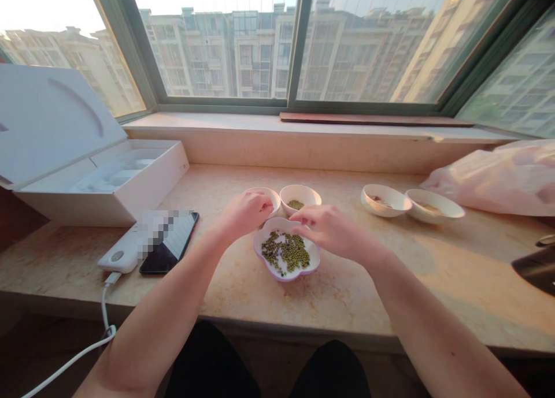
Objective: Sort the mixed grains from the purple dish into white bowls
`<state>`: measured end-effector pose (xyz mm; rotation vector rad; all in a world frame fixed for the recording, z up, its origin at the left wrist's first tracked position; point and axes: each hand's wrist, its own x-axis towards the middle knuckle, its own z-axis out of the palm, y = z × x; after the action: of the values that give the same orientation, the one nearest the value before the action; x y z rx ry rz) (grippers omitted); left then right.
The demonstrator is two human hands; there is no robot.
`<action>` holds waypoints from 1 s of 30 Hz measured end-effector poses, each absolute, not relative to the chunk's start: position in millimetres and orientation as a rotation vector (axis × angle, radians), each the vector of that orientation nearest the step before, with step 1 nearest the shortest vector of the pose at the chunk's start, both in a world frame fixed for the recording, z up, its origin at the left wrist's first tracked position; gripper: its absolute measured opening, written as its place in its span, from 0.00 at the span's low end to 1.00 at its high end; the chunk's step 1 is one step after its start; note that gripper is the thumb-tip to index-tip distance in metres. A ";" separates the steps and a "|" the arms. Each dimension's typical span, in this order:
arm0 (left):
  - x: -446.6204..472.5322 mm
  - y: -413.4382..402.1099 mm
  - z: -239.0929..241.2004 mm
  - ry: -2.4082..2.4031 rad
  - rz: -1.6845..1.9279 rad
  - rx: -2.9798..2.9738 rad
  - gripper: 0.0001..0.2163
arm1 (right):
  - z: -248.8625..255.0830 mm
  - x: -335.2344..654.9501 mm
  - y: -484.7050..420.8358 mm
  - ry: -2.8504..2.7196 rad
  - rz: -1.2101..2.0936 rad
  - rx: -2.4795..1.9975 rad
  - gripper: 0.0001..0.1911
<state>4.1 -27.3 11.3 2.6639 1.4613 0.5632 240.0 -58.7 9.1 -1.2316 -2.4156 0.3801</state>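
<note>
A lobed white dish with a purple rim (pixel 286 278) holds green mung beans (pixel 295 253) mixed with darker ones. Behind it stand two small white bowls. My left hand (pixel 249 212) is over the left bowl (pixel 274 193), fingers closed in a pinch; whatever lies between them is too small to make out. The right bowl (pixel 300 190) has some green beans at its bottom. Over the back right edge of the dish hovers my right hand (pixel 327 227), thumb and fingers slightly apart, with nothing visible between them.
Farther right, one white bowl (pixel 384 212) contains a few dark reddish bits, and another (pixel 437 214) stands beside it. A plastic bag (pixel 498 178) lies at the right. To the left are a phone (pixel 162 259), a white power bank (pixel 119 253) with cable, and an open white box (pixel 147 184).
</note>
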 end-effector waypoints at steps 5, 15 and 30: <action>4.9 -28.9 15.6 1.579 0.630 2.570 0.14 | 6.4 215.1 -71.7 -2.655 0.548 -1.358 0.21; 7.6 -33.3 15.8 1.424 0.570 2.610 0.14 | -4.5 209.3 -61.8 -2.638 0.669 -1.362 0.15; 4.8 -37.0 16.0 1.341 0.349 2.589 0.14 | -14.2 218.9 -53.9 -2.493 0.829 -1.105 0.13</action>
<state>4.8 -37.0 16.0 2.5890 1.3408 0.3492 218.9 -53.9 -14.2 -1.1051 -2.4929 0.8291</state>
